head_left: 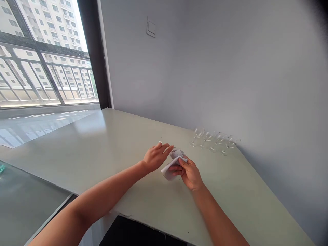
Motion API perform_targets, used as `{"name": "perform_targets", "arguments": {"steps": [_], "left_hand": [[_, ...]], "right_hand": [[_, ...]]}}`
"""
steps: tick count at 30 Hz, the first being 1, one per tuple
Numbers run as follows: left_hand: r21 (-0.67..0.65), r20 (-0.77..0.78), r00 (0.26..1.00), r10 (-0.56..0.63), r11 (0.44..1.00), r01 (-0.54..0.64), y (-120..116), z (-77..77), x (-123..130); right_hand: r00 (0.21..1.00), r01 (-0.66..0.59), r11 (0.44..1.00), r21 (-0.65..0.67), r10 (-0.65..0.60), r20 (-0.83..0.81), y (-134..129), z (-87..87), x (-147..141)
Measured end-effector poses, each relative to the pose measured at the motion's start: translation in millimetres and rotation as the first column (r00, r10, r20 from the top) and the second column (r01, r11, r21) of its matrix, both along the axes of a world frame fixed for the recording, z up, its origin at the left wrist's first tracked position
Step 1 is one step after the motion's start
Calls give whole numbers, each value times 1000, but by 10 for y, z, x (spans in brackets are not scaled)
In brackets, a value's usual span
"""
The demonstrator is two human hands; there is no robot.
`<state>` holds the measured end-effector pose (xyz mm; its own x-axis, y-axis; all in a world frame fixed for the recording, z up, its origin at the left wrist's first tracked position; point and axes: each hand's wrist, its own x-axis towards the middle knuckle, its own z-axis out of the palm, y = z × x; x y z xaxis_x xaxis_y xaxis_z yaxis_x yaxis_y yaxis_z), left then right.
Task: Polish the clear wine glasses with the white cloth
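Observation:
My right hand (191, 174) pinches a white cloth (169, 171) between thumb and fingers, and part of the cloth hangs below. Some of it is bunched inside or against the clear bowl of a wine glass (178, 151), held tilted just above the table. To the left, my left hand (156, 158) is closed around the glass, its fingers pointing toward the bowl. A small glint shows behind its knuckles. Most of the stem and base is hidden by that hand.
Several clear stemmed glasses (207, 137) stand in a row at the table's right back edge, near the grey wall (246, 85). The pale table (123, 143) reaches toward the window at left. A lower glass-topped surface (33, 198) lies at front left.

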<state>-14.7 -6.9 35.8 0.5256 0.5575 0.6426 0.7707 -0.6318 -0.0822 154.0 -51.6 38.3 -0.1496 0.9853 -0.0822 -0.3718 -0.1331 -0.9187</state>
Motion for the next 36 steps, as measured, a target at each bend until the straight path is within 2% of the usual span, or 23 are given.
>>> {"name": "perform_targets", "arguments": {"steps": [3, 5, 7, 10, 13, 15, 18, 19, 20, 21, 23, 24, 25, 27, 29, 30, 31, 32, 33, 35, 36], "left_hand": [[94, -111, 991, -81, 991, 92, 34, 31, -42], [79, -131, 985, -115, 989, 126, 54, 56, -54], [13, -143, 975, -171, 985, 174, 79, 79, -69], [-139, -108, 971, -215, 970, 200, 116, 100, -107], [-326, 12, 973, -230, 919, 221, 135, 104, -138], [-500, 105, 962, -251, 823, 269, 137, 111, -148], [-772, 183, 939, -291, 549, 320, 125, 140, -147], [-812, 186, 938, -291, 492, 314, 116, 151, -140], [-811, 181, 943, -278, 500, 303, 103, 161, -127], [-767, 172, 953, -248, 574, 287, 86, 167, -110], [-566, 153, 973, -175, 792, 231, 45, 170, -69], [-450, 144, 978, -152, 870, 201, 25, 168, -49], [-363, 128, 981, -148, 913, 185, 7, 165, -35], [-303, 91, 982, -164, 935, 185, -10, 165, -31], [-350, 101, 979, -178, 915, 202, 0, 182, -60], [-408, 132, 975, -177, 887, 216, 14, 197, -84], [-493, 172, 969, -176, 837, 240, 32, 214, -111], [-601, 212, 960, -183, 750, 276, 51, 233, -138], [-714, 248, 948, -200, 624, 319, 70, 250, -162], [-872, 298, 921, -251, 322, 370, 96, 267, -190], [-904, 309, 911, -274, 213, 371, 100, 263, -188]], "right_hand": [[988, -6, 993, -117, -13, -155, 34, -20, 55], [981, 0, 987, -160, -31, -192, 36, -35, 73], [986, -14, 991, -135, -9, -167, 17, -30, 78], [987, -145, 989, 19, 143, 72, -32, 34, 86], [898, -265, 955, 135, 194, 395, -75, 126, 115], [849, -267, 952, 151, 158, 503, -89, 161, 141], [842, -255, 963, 91, 174, 510, -73, 138, 161], [863, -235, 970, 66, 177, 473, -57, 111, 159], [893, -202, 979, 33, 170, 418, -34, 78, 153], [926, -158, 987, -8, 151, 347, -8, 42, 144], [981, -46, 993, -107, 65, 181, 45, -23, 127], [994, 1, 989, -149, 16, 109, 66, -45, 121], [998, 28, 985, -168, -18, 57, 78, -56, 118], [999, 30, 992, -121, -25, 38, 70, -34, 124], [986, -48, 999, -9, 49, 157, 23, 44, 145], [964, -105, 994, 39, 92, 249, -9, 97, 161], [932, -161, 984, 70, 129, 339, -41, 152, 180], [895, -218, 973, 81, 166, 414, -70, 203, 201], [860, -273, 959, 76, 208, 467, -91, 244, 223], [815, -346, 937, 49, 275, 510, -99, 277, 263], [807, -361, 932, 40, 291, 514, -86, 267, 279]]}}
